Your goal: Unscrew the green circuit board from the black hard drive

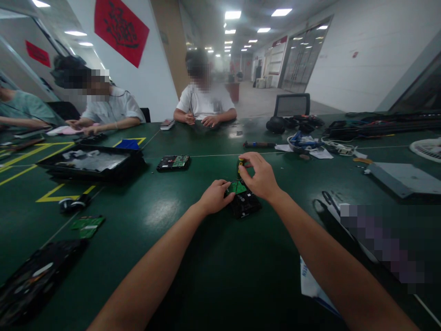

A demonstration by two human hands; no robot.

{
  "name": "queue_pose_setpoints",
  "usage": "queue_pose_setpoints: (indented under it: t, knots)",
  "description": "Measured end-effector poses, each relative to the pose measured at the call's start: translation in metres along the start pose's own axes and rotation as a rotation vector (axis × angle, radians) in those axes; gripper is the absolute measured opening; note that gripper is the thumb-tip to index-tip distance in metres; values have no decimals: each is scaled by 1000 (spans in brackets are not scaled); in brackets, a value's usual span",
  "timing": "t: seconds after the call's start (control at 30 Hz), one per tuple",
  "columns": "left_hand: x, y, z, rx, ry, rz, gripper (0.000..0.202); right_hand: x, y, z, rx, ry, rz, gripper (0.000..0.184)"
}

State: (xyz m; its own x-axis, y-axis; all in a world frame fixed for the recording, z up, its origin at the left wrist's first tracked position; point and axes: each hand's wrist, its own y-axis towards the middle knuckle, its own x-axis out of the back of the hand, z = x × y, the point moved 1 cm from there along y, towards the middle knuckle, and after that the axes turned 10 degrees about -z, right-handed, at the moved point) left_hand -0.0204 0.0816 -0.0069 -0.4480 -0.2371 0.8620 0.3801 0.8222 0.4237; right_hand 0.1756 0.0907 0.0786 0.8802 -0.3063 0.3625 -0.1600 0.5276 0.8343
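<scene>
On the green table in front of me lies a black hard drive (245, 205) with a green circuit board (237, 186) on its upper face. My left hand (215, 198) grips its left side, thumb and fingers against the edge. Between the thumb and fingers of my right hand (261, 178) is a small screwdriver (240, 171) with a black and yellow handle. It stands roughly upright over the far part of the drive. Whether its tip sits in a screw is too small to tell.
Another hard drive (173, 163) lies ahead to the left, beside a black tray (93, 161). A loose circuit board (88, 224) and a large black drive (41, 276) are near left. An electric screwdriver (259, 144) lies beyond my hands. Across the table sits a person (206, 103).
</scene>
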Motion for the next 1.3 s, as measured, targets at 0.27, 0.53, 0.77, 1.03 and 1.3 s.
queue_pose_setpoints:
  t: [0.27, 0.53, 0.77, 1.03, 1.3]
  knots:
    - [2, 0, -1, 7, -15, 1, 54, 0, 0, 1, -3, -32, 10, 23]
    - [6, 3, 1, -37, -99, -16, 41, -2, -1, -2, -19, -12, 8, 26]
    - [5, 2, 1, -22, -97, -4, 41, 1, -1, 1, -16, -37, 20, 22]
    - [4, 0, 0, 12, -54, 8, 54, 1, 0, 0, -13, -12, 12, 24]
    - [4, -1, -2, 12, -27, 12, 54, 0, 0, 0, -10, -19, 14, 21]
